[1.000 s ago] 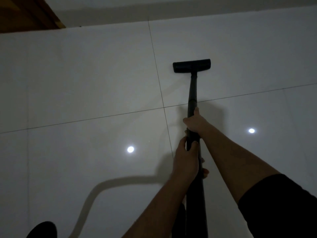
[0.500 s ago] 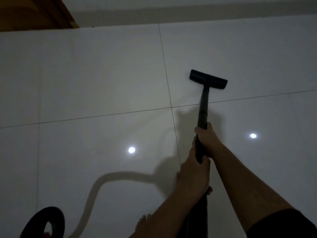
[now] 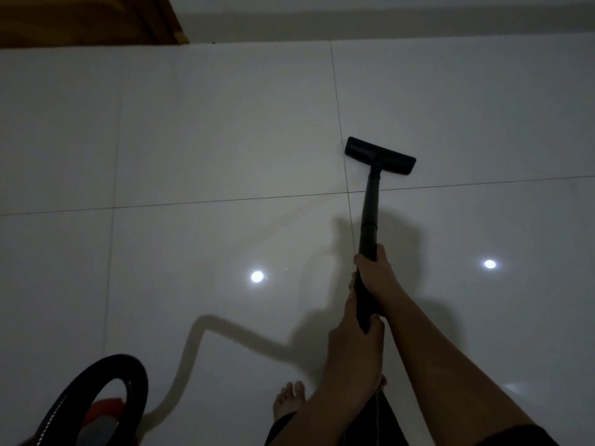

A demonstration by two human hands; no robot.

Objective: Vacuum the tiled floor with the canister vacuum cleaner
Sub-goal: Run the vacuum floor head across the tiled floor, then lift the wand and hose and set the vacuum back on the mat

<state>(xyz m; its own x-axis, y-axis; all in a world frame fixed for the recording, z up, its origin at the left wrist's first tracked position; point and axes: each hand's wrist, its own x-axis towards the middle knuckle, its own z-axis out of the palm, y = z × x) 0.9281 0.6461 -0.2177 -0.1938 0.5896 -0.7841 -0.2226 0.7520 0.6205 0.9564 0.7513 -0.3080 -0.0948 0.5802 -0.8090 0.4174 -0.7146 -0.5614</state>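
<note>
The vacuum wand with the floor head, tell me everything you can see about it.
The vacuum wand is a straight black tube in two telescoping sections, matte like plastic. It ends in a flat, wide black floor head resting on the glossy white tiled floor, skewed, its left end beside a grout line. The right hand holds it higher, the left hand lower, both closed around it.

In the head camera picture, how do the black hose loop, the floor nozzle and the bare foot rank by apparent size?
1. Black hose loop, largest, though nearest the camera.
2. Floor nozzle.
3. Bare foot, partly hidden, so unsure.
</note>
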